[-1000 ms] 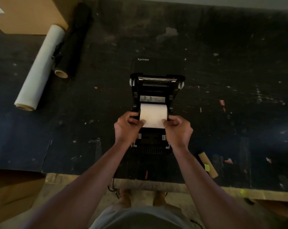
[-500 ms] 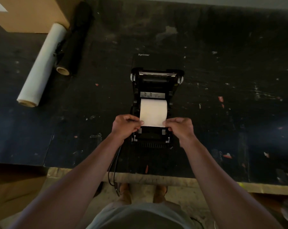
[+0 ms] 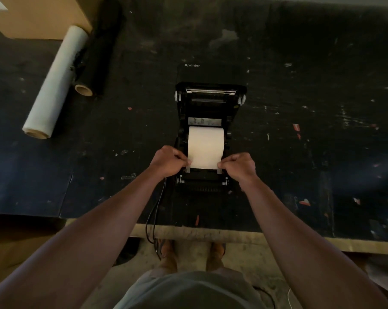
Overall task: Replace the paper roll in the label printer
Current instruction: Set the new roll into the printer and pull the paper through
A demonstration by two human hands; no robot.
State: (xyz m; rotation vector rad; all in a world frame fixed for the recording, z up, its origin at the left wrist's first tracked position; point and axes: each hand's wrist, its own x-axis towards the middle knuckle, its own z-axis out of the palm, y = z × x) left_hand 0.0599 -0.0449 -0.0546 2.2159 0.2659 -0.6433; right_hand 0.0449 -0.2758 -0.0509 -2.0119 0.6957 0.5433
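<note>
We see a black label printer (image 3: 211, 103) holding a white paper roll (image 3: 206, 146) on a black, paint-flecked tabletop (image 3: 300, 85), with a white film roll (image 3: 54, 83), a black roll (image 3: 99, 47) and a tan cardboard box (image 3: 39, 14).

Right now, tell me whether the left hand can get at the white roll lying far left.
Probably not yet: the left hand is pinching the paper; bare table lies between.
</note>
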